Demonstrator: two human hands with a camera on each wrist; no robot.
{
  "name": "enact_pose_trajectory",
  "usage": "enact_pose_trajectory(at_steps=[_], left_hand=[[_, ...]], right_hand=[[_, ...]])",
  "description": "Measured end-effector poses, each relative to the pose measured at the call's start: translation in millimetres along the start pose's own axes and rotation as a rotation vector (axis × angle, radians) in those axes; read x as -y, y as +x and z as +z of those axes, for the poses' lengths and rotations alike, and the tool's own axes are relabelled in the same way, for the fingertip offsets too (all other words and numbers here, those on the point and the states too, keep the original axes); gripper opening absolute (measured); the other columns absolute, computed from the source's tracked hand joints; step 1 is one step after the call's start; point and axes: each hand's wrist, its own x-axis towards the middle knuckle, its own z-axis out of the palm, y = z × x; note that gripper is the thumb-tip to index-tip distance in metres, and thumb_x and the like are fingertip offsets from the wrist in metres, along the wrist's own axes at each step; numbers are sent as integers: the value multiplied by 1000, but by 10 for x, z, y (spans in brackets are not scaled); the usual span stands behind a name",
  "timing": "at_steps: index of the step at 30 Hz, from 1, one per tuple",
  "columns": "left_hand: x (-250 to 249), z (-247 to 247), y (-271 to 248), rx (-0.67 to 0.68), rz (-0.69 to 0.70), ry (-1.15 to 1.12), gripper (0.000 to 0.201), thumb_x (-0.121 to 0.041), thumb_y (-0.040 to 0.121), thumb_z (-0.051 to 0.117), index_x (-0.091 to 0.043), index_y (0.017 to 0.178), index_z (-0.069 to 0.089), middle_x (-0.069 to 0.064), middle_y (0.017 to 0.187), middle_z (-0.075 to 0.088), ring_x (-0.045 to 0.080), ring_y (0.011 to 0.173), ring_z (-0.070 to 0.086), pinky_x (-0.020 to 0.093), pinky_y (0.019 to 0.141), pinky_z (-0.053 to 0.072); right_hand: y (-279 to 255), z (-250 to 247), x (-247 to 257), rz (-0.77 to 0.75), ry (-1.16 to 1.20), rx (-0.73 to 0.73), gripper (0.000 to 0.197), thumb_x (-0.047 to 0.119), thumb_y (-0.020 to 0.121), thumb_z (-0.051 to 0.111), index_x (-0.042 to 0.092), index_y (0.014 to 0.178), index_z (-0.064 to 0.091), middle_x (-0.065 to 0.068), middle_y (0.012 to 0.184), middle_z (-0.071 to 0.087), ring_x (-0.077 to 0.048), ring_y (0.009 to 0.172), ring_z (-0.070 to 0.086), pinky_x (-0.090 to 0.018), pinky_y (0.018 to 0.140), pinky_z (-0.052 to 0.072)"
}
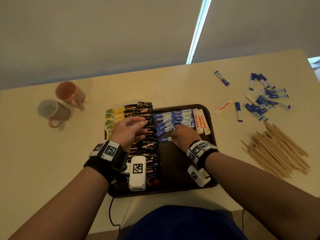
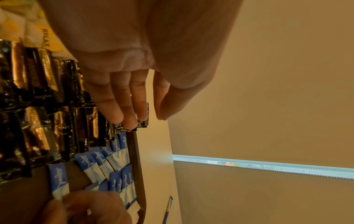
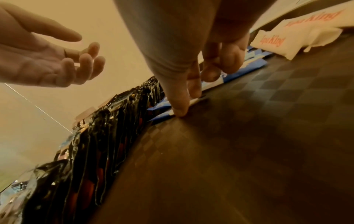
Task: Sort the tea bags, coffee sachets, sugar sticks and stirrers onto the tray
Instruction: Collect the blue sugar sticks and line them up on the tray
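A dark brown tray (image 1: 174, 167) carries green and yellow tea bags (image 1: 110, 118) at its left, a column of black coffee sachets (image 1: 149, 148), blue sugar sticks (image 1: 174, 118) and white Tapa King sachets (image 1: 201, 123). My right hand (image 1: 173, 137) rests low on the tray and pinches the white end of one blue sugar stick (image 1: 163, 139) lying flat below the others. The right wrist view shows thumb and forefinger (image 3: 180, 110) on that stick (image 3: 162, 116). My left hand (image 1: 144, 126) hovers above the coffee sachets (image 2: 38, 121), fingers relaxed, holding nothing.
Right of the tray lie several loose blue sugar sticks (image 1: 266, 101), one white Tapa King sachet (image 1: 223, 106) and a heap of wooden stirrers (image 1: 277, 149). Two mugs (image 1: 69, 92) (image 1: 50, 110) lie on their sides at the far left. The table's front edge is near my body.
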Motion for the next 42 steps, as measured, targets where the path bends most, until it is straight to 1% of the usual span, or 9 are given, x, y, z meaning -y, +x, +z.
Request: enact_pose_trajectory(at_steps=[7,13,23,27,29,32,36,39,42], left_hand=[[15,-16,-24,-1,-1,16,10,-9,94,64,-13,102,70,11,108,70,18,84,69,28,68,58],[9,-45,-38,2,-2,22,10,-9,94,64,-14,101,70,11,106,70,18,84,69,29,70,57],[36,50,-119,23,0,33,10,-7,94,63,-13,99,70,8,97,70,15,77,69,25,64,57],[60,45,-153,21,-8,41,11,-8,94,64,-13,101,70,10,103,70,17,82,69,27,67,58],[72,77,-166,29,-21,46,12,-8,94,63,-14,102,70,10,104,70,18,84,69,28,67,58],[93,219,-178,63,-52,64,12,-9,95,62,-15,102,70,9,105,70,19,86,68,33,71,58],[146,552,-173,113,-90,131,12,-13,95,62,-18,104,70,8,108,72,20,89,69,34,73,56],[181,820,-192,149,-113,158,14,-14,96,61,-18,107,69,7,110,70,19,91,69,33,74,56],[208,1139,-214,148,-129,163,14,-14,95,61,-19,107,68,6,108,70,19,90,68,33,74,56]], right_hand=[[151,-45,109,-2,43,-20,16,22,93,61,13,104,69,-7,108,58,-29,101,58,-40,87,51],[174,-66,76,58,82,-62,16,22,92,64,10,103,68,-9,109,59,-28,101,59,-39,89,51],[137,-65,48,75,125,-84,21,26,93,63,9,104,67,-10,109,59,-27,102,58,-38,91,51],[63,-80,6,60,185,-93,22,27,92,65,12,108,66,-7,109,60,-23,102,57,-35,91,50],[-18,-115,-53,52,240,-125,20,28,92,66,14,106,68,-3,103,61,-18,96,57,-34,90,50],[-157,-197,-271,88,323,-188,19,31,93,63,15,101,70,4,91,59,-11,85,53,-28,85,49],[-332,-366,-797,233,337,-353,22,31,93,62,11,96,72,-5,92,68,-15,82,57,-27,77,44],[-402,-568,-1339,395,312,-406,25,32,91,65,10,101,68,-8,101,67,-23,94,60,-33,83,46],[-456,-801,-1972,545,184,-354,47,44,86,69,10,117,60,-15,121,57,-33,113,52,-41,96,45]])
